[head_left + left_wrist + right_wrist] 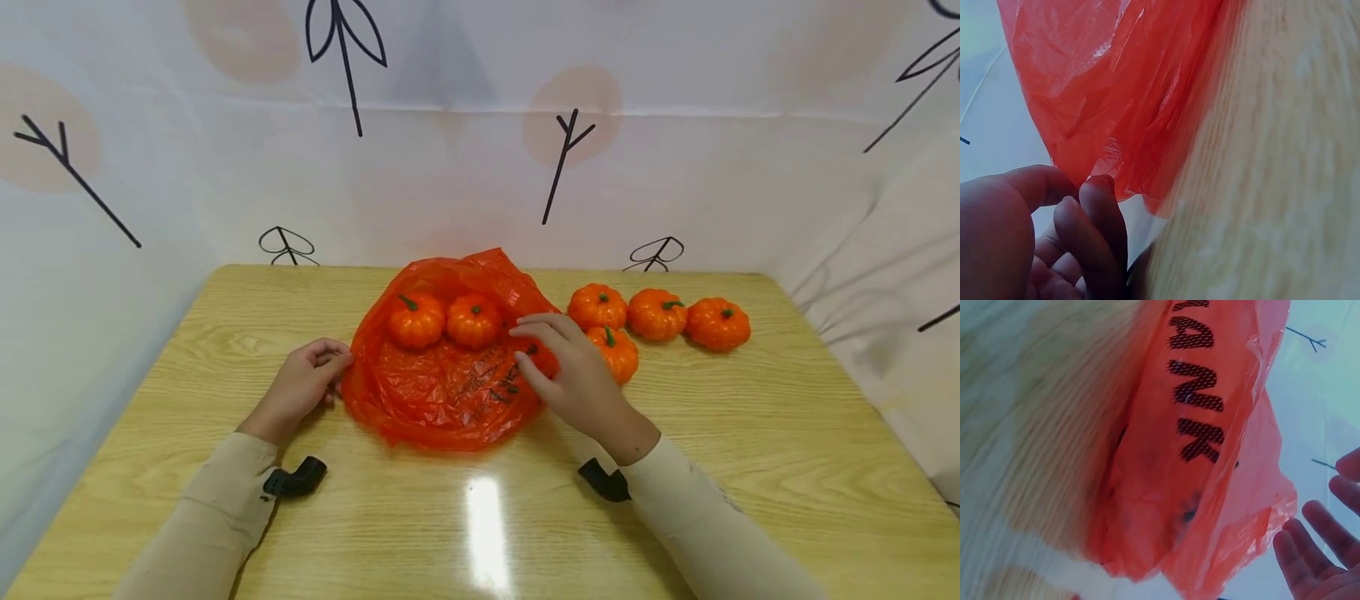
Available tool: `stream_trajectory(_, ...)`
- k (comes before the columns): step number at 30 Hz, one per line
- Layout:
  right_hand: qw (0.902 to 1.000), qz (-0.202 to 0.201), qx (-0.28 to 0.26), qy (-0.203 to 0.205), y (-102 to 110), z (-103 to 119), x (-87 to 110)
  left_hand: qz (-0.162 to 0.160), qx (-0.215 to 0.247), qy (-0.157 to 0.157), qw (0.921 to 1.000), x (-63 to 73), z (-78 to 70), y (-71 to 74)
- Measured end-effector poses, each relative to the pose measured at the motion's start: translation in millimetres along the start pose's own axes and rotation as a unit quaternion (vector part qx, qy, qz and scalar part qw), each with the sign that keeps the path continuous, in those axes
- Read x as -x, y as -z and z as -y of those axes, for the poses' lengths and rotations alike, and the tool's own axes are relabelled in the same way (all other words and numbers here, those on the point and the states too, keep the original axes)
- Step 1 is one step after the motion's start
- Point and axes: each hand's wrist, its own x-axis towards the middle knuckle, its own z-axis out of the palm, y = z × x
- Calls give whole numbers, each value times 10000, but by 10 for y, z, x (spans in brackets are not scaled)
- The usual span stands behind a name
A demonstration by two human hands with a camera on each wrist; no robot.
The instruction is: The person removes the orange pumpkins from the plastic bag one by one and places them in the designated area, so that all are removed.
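A red plastic bag (442, 396) lies open on the table with two small orange pumpkins inside, a left pumpkin (417, 322) and a right pumpkin (474, 322). At the bag's left rim, my left hand (303, 379) pinches the thin plastic between thumb and finger; the left wrist view shows these fingertips (1099, 184) at the film's edge. My right hand (573, 375) is over the bag's right side, fingers spread and holding nothing. Dark printed letters (1197, 387) run along the bag's side in the right wrist view.
Several more orange pumpkins stand right of the bag, including one pumpkin (615, 354) partly behind my right hand and another pumpkin (717, 324) farthest right. The wooden table (795, 450) meets a patterned white cloth (450, 183) at the back.
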Motion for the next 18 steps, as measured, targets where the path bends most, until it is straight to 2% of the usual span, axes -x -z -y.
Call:
stream_trajectory(7,9997,-14,-185,162,-47,15,-91,47,227,-91,9997,-7,36,-2)
stream_trajectory(18,9979,-208,-541,291,-92,113,-285,31,131,-139,9998,3,4,-6)
